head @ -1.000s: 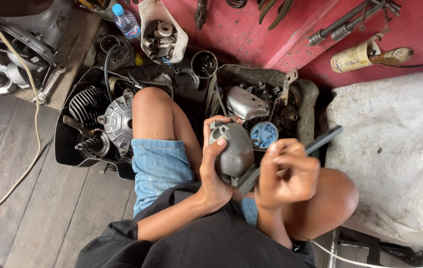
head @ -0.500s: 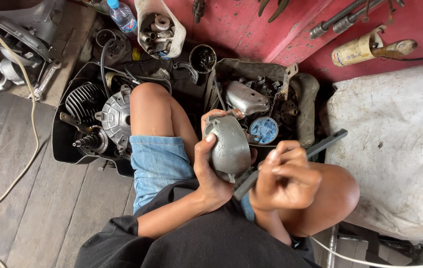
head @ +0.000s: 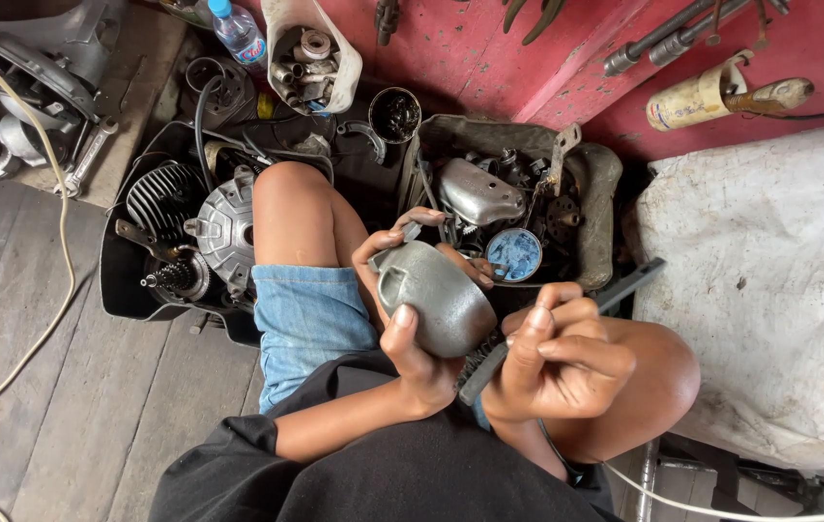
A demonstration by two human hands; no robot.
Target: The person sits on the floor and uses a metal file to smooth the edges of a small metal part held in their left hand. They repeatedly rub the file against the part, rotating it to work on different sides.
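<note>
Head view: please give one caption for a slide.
Left hand holds rounded grey metal cover; right hand holds dark brush against it.

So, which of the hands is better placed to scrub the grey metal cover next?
The right hand, probably: it grips the dark brush, whose bristles sit against the grey metal cover. The left hand is wrapped around that cover.

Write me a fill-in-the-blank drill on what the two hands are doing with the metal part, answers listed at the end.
1. The left hand grips a rounded grey metal cover, while the right hand holds a dark ____ against its lower edge.
2. The plastic bottle at the top has a ____ cap.
3. The floor under the person is made of ____ planks.
4. The wall behind the trays is painted ____.

Missing words: brush; blue; wooden; red
</note>
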